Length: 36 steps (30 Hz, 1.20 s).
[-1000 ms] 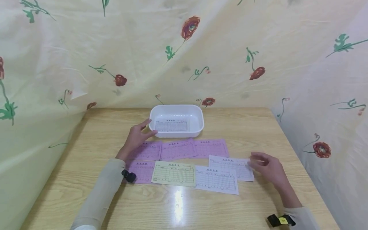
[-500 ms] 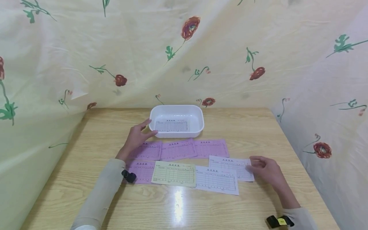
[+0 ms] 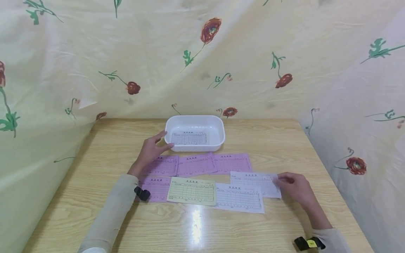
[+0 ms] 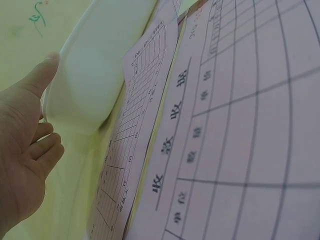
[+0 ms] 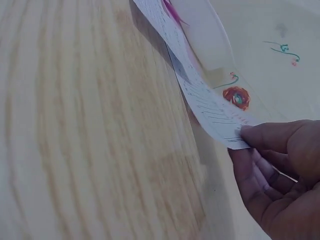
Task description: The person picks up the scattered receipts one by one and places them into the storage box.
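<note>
My left hand point(image 3: 150, 147) holds the left end of a white plastic tub point(image 3: 194, 123), thumb at the front corner and fingers at the side. In the left wrist view, the thumb lies at the tub's rim with the other fingers curled below it. My right hand point(image 3: 295, 186) pinches the right edge of a white receipt slip point(image 3: 251, 180) between thumb and fingers. In the right wrist view, that slip's held end point(image 5: 217, 117) curves up off the table. Its lower left part lies behind another white receipt slip point(image 3: 240, 201). One printed slip point(image 3: 188, 139) lies inside the tub.
A pale yellow receipt slip point(image 3: 191, 192) lies left of the white ones, overlapping a purple slip point(image 3: 155, 189). Several more purple slips point(image 3: 196, 165) form a row in front of the tub. Flowered cloth point(image 3: 152, 52) hangs behind and beside the wooden table point(image 3: 126, 228).
My right fingers have closed on the white slip's right edge, and that end has lifted a little. The left hand and the tub stay in place.
</note>
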{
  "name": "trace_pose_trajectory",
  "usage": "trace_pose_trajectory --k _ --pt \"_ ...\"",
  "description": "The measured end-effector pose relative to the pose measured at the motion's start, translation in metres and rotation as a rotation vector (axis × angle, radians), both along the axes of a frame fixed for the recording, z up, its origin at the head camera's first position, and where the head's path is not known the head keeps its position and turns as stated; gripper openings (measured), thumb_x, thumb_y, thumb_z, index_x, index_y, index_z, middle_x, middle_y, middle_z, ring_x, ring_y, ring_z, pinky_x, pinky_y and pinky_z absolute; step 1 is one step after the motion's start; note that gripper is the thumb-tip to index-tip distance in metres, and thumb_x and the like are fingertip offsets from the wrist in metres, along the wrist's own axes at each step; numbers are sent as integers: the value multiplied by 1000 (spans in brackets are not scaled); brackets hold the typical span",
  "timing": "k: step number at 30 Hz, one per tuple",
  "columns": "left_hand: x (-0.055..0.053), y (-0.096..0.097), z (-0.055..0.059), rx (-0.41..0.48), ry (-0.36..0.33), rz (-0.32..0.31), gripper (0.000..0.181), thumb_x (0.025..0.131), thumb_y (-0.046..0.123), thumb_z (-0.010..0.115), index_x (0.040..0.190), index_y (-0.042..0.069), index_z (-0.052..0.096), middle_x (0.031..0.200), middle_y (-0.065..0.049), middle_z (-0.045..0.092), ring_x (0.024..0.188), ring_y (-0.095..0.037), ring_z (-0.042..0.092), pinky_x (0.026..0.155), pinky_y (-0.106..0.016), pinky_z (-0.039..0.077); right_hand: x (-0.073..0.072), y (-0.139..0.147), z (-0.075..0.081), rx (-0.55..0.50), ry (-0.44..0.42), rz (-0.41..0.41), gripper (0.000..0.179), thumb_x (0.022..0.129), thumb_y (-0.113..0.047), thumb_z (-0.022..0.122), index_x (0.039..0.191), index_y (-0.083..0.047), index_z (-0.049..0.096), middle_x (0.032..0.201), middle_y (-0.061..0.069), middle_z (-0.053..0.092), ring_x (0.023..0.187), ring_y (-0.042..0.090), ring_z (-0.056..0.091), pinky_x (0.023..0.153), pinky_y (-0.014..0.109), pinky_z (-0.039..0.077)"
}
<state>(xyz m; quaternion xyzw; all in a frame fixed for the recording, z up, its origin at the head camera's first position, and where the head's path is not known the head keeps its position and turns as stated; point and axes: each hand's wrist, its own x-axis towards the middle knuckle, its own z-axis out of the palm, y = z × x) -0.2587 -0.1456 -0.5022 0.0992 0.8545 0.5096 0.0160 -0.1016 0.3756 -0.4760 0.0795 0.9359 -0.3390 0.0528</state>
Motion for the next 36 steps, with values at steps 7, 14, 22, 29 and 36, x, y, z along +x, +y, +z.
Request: trace_pose_trajectory --k 7,14,22,29,36 --pt "0 1 1 0 -13 5 89 84 57 79 155 16 44 164 -5 35 149 -37 36 120 -54 37 0 -1 -1 -6 106 -13 40 98 -36 71 118 -1 72 115 19 72 93 15 62 69 16 52" --pt "-1 1 2 -5 -26 11 84 87 49 79 156 17 43 165 -2 34 150 -36 35 121 -54 36 -3 -4 0 -42 228 -92 40 99 -34 69 120 0 71 116 20 71 88 -3 58 69 9 52" --pt "-1 1 2 -3 -22 14 81 89 45 79 155 17 44 165 -3 35 149 -36 36 120 -54 37 -9 -6 8 -93 241 -140 43 99 -33 69 125 1 68 119 21 69 86 -8 57 70 8 54" --pt "-1 1 0 -4 -12 8 84 86 52 79 155 17 45 164 1 36 149 -35 37 120 -53 38 -13 -7 17 -144 237 -122 46 98 -34 70 125 2 67 118 20 69 87 -5 60 72 10 56" --pt "-1 1 0 -8 -13 9 86 85 55 79 155 17 46 163 1 37 149 -35 37 119 -53 38 -23 -11 26 -168 235 -112 48 98 -38 69 126 2 67 110 13 71 84 -1 66 71 19 60"
